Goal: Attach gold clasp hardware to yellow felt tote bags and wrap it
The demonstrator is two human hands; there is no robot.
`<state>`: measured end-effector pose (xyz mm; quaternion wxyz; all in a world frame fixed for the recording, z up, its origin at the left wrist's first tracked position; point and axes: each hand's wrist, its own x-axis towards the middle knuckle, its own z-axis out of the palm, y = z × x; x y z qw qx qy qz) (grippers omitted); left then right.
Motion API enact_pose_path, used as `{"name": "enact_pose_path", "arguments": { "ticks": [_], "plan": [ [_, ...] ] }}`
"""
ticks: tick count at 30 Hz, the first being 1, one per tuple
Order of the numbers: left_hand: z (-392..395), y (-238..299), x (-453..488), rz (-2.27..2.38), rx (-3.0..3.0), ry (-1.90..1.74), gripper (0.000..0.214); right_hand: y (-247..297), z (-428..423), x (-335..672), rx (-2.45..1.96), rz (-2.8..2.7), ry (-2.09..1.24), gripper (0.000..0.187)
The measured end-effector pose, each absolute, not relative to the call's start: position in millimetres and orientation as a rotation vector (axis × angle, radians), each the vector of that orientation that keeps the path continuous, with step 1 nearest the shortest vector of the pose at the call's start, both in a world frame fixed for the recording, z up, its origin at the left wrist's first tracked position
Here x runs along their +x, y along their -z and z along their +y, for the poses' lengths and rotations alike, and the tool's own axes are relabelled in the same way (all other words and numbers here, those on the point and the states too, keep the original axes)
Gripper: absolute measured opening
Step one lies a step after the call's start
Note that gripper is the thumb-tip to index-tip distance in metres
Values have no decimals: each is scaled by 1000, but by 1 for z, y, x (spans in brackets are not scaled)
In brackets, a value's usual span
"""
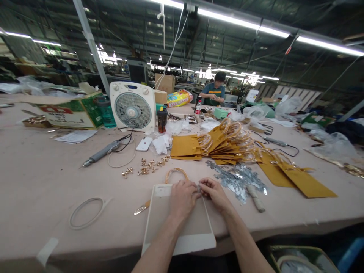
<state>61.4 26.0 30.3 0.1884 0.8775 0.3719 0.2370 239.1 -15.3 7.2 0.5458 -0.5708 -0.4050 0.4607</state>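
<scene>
My left hand (182, 197) and my right hand (214, 193) meet over the far edge of a white framed board (176, 235) lying on the table. Both hands are closed, pinching a small grey metal piece (199, 187) between their fingertips. A wrapped curved handle (176, 172) arches just beyond my left hand. Small gold metal fittings (148, 167) lie scattered further left. A heap of flat silver metal plates (237, 178) sits right of my right hand.
Mustard-yellow bag pieces with handles (224, 146) are stacked behind. A power screwdriver (101, 153), a white fan (132, 107), a phone (144, 144), a small cutter (141, 207), a strap loop (85, 212) and a cardboard box (71, 112) lie about. Another person (214, 93) works far off.
</scene>
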Motion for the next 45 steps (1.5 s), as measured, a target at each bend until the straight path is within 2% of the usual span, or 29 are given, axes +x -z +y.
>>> {"name": "enact_pose_path", "arguments": {
  "ticks": [5,9,13,17,26,34,36,39,42,45],
  "plan": [
    [26,-29,61,1063,2484,-658,13,-7,-21,240,-1356,-1018,-1054,44],
    [26,-25,62,1081,2474,-678,30,-6,-27,239,-1341,-1115,-1049,35],
    [28,-22,63,1095,2442,-676,35,-4,-27,238,-1338,-1206,-1012,25],
    [30,-21,63,1087,2435,-670,38,1,-23,238,-1365,-1223,-983,23],
    [32,-22,65,1145,2462,-638,35,11,-12,236,-1480,-1295,-894,24],
    [31,-27,67,1152,2525,-577,25,5,-21,222,-1603,-1307,-551,4],
    [32,-25,68,1142,2549,-581,26,2,-25,220,-1564,-1318,-501,6],
    [35,-22,70,1096,2592,-592,29,-2,-30,231,-1497,-1223,-515,18],
    [36,-22,70,1092,2619,-566,30,-8,-39,268,-1550,-1013,-417,36],
    [36,-24,69,1115,2613,-549,31,-13,-52,320,-1634,-922,-296,45]
  ]
}}
